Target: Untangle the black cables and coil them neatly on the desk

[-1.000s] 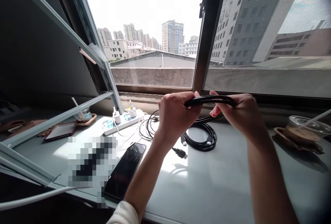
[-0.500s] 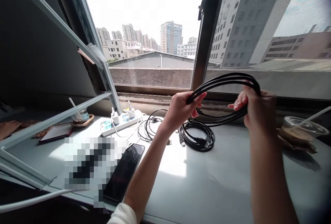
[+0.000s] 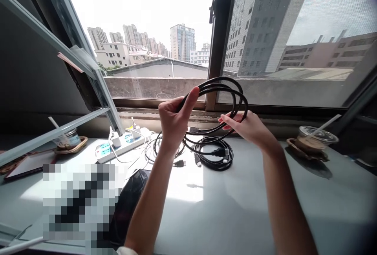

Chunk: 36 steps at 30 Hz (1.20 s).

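Above the desk, a looped black cable (image 3: 219, 86) hangs between my two hands. My left hand (image 3: 175, 119) is closed round its left side, with the thumb pointing up along the strands. On the right side of the loops, my right hand (image 3: 250, 129) pinches the cable between thumb and fingers. A cable connector (image 3: 193, 130) shows beside my left hand. Below, on the desk, lies a second black cable (image 3: 216, 166) wound in a ring, with its plugs on top. Another thinner, loose cable (image 3: 149, 151) lies partly behind my left forearm.
A white power strip (image 3: 118, 148) with chargers stands at the back left. A dark phone (image 3: 125, 204) lies beside my left forearm. Lidded drink cups stand at right (image 3: 313, 142) and left (image 3: 70, 139). A metal frame (image 3: 88, 66) rises at left, before the window. One patch is pixelated.
Both hands have moved closer together, and the cable's loops are narrower and rounder. My right hand has turned and shifted left. The whole view has swung a little to the right.
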Motion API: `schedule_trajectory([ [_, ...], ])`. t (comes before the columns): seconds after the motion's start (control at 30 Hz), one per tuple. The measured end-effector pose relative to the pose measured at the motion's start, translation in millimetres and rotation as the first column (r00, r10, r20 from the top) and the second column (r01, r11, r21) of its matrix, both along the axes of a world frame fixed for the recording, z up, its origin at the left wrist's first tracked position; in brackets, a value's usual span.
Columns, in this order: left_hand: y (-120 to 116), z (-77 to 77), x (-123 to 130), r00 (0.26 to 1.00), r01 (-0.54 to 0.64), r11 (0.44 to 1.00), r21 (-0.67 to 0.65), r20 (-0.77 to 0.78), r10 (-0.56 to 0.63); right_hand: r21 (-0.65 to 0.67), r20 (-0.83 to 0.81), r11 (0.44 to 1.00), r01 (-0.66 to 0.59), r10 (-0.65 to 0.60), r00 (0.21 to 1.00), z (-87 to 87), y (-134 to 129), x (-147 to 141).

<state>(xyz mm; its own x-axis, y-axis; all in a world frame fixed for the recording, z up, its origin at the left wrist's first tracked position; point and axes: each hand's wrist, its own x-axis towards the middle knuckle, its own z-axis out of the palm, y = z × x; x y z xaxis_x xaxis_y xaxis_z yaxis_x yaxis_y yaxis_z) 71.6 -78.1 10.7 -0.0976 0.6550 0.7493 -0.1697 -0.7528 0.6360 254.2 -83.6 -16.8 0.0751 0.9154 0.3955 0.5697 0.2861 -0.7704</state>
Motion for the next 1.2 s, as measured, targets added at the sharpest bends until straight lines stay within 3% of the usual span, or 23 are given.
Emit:
schedule_trajectory([
  [0.1,-2.3,0.9,1.2,0.997,0.033,0.999,-0.002,0.070,-0.033,0.088,-0.112,0.996,-0.022,0.032,0.993,0.7,0.0,-1.5],
  [0.3,-1.3,-0.9,8.5,0.993,0.012,1.000,-0.022,0.114,-0.010,0.358,-0.130,0.929,0.100,-0.057,0.990,14.5,-16.9,-4.7],
  [0.53,4.0,-1.9,5.5,0.992,-0.007,1.000,0.005,0.126,0.007,0.476,-0.178,0.873,0.106,-0.023,0.984,21.4,-25.2,-9.3],
  [0.63,7.9,-1.8,0.7,0.996,-0.006,1.000,0.016,0.094,0.004,0.463,-0.276,0.886,0.023,0.119,0.954,21.3,-25.1,-9.1],
  [0.7,12.3,-2.3,-3.3,0.995,-0.016,1.000,0.001,0.099,0.016,0.406,-0.293,0.907,-0.108,0.242,0.925,21.6,-27.2,-6.5],
  [0.8,19.0,-3.7,-8.3,1.000,0.022,0.996,-0.086,0.001,-0.022,0.218,-0.205,0.918,-0.330,0.374,0.904,22.0,-31.4,0.6],
  [0.87,20.9,-5.0,-9.1,0.986,0.068,0.987,-0.149,-0.143,-0.089,0.113,-0.152,0.914,-0.389,0.403,0.902,21.7,-32.2,4.8],
  [0.97,18.3,-6.8,-4.3,0.950,0.083,0.979,-0.185,-0.281,-0.134,0.133,-0.113,0.928,-0.349,0.364,0.924,20.0,-28.8,5.7],
  [1.07,13.0,-7.5,4.2,0.951,0.104,0.962,-0.253,-0.257,-0.171,0.303,-0.021,0.919,-0.252,0.270,0.963,18.1,-22.2,1.6],
  [1.13,10.9,-7.5,9.3,0.937,0.181,0.915,-0.360,-0.219,-0.272,0.447,0.067,0.877,-0.174,0.161,0.985,16.7,-17.3,-0.2],
  [1.2,11.2,-7.6,12.8,0.897,0.284,0.831,-0.478,-0.173,-0.406,0.562,0.142,0.824,-0.072,-0.010,0.990,15.0,-12.5,0.6],
])
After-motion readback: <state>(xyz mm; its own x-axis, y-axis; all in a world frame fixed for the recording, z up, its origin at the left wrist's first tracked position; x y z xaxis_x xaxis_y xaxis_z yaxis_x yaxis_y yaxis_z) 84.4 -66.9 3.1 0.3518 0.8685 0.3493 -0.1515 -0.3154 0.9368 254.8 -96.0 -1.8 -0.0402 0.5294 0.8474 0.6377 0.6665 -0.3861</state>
